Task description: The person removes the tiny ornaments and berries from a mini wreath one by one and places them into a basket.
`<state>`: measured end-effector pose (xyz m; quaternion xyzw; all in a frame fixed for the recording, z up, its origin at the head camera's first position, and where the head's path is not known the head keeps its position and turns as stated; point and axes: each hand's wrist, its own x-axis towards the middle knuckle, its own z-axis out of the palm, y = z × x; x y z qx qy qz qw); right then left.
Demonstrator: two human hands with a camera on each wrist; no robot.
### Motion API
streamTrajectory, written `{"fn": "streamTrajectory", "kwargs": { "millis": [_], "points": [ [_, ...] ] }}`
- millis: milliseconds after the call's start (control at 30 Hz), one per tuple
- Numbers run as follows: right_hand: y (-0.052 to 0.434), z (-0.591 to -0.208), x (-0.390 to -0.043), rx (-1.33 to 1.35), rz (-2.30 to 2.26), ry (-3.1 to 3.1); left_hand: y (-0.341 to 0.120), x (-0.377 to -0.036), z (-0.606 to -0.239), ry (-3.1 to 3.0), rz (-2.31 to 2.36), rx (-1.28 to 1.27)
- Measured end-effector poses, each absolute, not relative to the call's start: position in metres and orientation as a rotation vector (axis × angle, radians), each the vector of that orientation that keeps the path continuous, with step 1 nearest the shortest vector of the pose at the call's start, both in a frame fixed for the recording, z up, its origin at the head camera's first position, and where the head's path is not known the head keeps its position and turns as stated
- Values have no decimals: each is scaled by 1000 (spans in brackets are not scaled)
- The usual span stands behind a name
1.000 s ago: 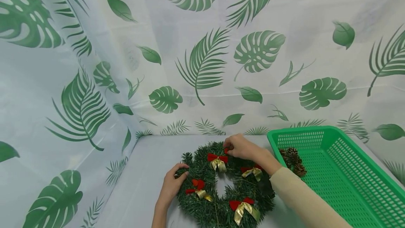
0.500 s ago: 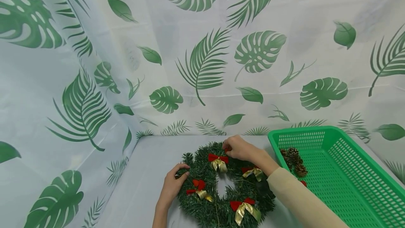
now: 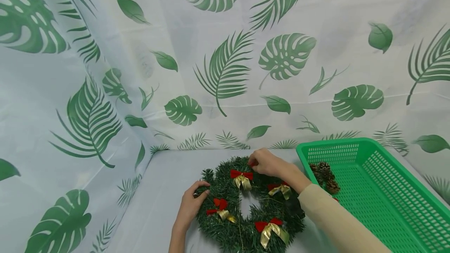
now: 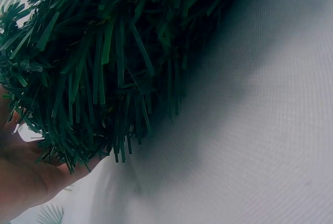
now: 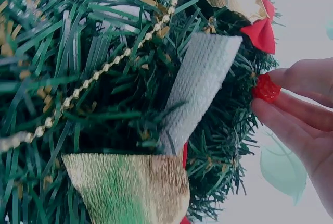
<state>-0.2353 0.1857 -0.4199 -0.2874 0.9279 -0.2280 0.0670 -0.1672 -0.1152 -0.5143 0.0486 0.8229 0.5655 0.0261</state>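
- Wreath (image 3: 246,202) of stiff green plastic needles lies flat on the pale grey table cover (image 3: 165,190), near the person, just left of the green basket (image 3: 383,190).
- Compared with the pictures from a second and half a second ago, almost nothing has shifted: both hands sit at the same spots on the ring, and only the camera view has drifted slightly. That suggests slow, fiddly fastening work at the ring's far edge rather than any move of the wreath itself.
- Right hand (image 3: 268,163) rests at the far rim, its thumb and fingertips pinched together on a small red berry-like bead (image 5: 266,87), ribbed and shiny, pressed against the needles.
- Left hand (image 3: 191,202) has its fingers curled over the left outer edge of the ring, steadying it; the wrist view shows needles brushing the palm (image 4: 26,177).
- Red-and-gold bows (image 3: 241,179) dot the ring: soft red fabric loops with crinkled metallic gold tails. A string of tiny gold beads (image 5: 109,67) winds through the needles, and a white woven strip (image 5: 200,86) shows in the right wrist view.
- Brown scaly pine cones (image 3: 325,177) lie in the basket's near-left corner; its plastic walls are perforated mesh.
- Backdrop (image 3: 225,65) is a thin white sheet printed with green tropical leaves.
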Motion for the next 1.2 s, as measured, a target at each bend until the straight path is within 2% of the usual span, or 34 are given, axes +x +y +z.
{"fn": "streamTrajectory", "kwargs": {
  "millis": [533,1200],
  "points": [
    [206,-410,-221,-945,-672,2855,-111,-166,-510,2526,1747,126],
    [251,-397,-194,-885,-709,2945,-117,-169,-517,2516,1748,152]
  ]
}}
